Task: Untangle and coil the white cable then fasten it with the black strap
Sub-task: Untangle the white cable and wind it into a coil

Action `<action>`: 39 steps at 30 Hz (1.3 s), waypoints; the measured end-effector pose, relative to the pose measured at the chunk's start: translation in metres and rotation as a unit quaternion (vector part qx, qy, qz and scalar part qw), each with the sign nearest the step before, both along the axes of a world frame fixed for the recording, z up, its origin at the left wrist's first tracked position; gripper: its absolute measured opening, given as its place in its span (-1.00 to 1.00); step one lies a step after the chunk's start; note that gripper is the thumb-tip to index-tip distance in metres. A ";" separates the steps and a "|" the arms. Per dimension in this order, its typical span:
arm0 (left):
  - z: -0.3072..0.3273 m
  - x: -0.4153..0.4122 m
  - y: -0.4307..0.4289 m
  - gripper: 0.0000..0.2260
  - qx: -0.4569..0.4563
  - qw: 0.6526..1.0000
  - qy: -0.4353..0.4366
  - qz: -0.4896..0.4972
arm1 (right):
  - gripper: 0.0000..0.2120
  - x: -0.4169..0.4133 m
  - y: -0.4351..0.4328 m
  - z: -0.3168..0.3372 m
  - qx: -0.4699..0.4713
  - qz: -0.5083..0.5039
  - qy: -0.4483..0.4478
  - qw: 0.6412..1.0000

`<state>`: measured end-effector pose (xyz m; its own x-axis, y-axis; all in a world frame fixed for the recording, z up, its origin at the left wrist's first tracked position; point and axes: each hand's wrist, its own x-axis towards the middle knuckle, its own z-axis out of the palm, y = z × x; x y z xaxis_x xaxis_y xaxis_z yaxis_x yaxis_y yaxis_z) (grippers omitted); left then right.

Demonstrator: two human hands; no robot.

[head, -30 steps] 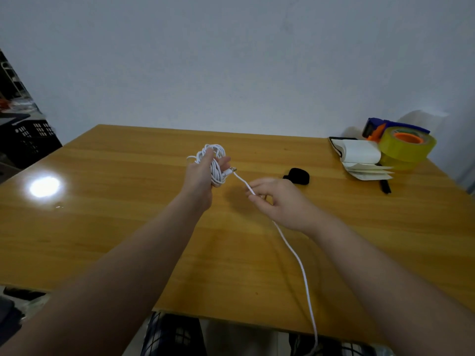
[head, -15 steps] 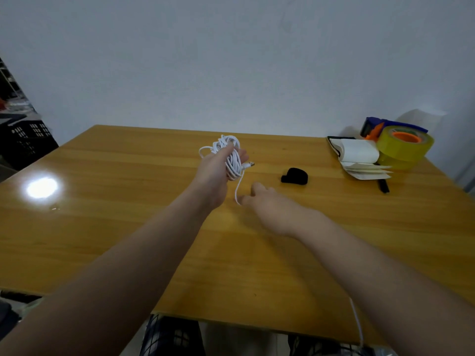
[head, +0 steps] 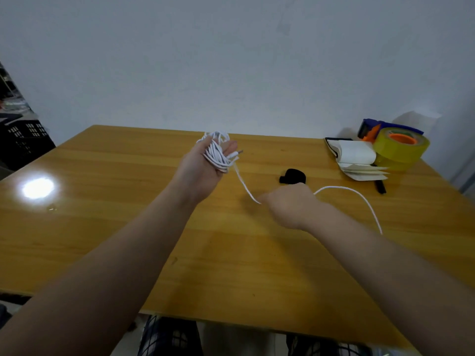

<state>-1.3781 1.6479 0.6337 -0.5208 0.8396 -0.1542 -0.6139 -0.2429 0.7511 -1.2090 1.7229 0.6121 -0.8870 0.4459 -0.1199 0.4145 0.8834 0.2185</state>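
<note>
Over the middle of the glossy yellow-brown wooden table (head: 128, 201), out toward its far edge, I had the left hand (head: 198, 173) raised with the thin white cable (head: 217, 156) bunched in a loose bundle round the fingers, which gripped the turns. One metal-tipped plug end (head: 239, 152) poked out beside the thumb. From the bundle a single strand ran down to the right hand (head: 290, 205), which was clenched round it, back of the hand toward the camera. I couldn't tell which fingers did the actual pinching. Past that fist the slack arced toward the table's right edge and dropped behind the forearm, so I couldn't see how much was left to wind.

The small black fabric strap (head: 293, 176) sat on the table just beyond the right hand, untouched. The far right corner had a yellow roll of packing tape (head: 401, 152), a blue-and-orange dispenser (head: 370, 127), a white paper pad (head: 356, 155) and a black pen (head: 380, 186), all apart from the work.

My read was mid-coil, with fastening nowhere near yet. To do it well, I reckoned the right hand should let the strand slide through a light grip rather than yank, then lay each turn flat beside the last at the same loop size. The bundle looked messy enough that crossed turns could snag. I also thought it worth minding that arc of slack, so it didn't sweep the strap away.
</note>
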 end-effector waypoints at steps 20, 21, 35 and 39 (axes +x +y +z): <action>-0.012 0.028 -0.013 -0.84 -0.122 0.769 0.607 -0.156 | -0.78 0.003 -0.006 0.049 -0.481 -0.083 0.261 0.833; -0.013 0.026 -0.015 -0.81 -0.129 0.772 0.602 -0.157 | -0.79 0.004 -0.002 0.049 -0.517 -0.106 0.261 0.808; -0.021 0.024 -0.014 -0.91 -0.087 0.819 0.567 -0.019 | -0.86 0.008 0.003 0.017 -0.358 -0.014 0.321 0.876; -0.037 0.029 -0.007 -0.70 -0.130 0.756 0.638 -0.060 | -0.78 -0.001 -0.017 0.032 -0.304 0.069 0.366 0.877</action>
<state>-1.3495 1.6410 0.5966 -0.3077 0.9201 0.2426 0.6458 0.0147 0.7634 -1.2096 1.7058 0.6440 -0.8660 0.3789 0.3262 0.1263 0.7970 -0.5906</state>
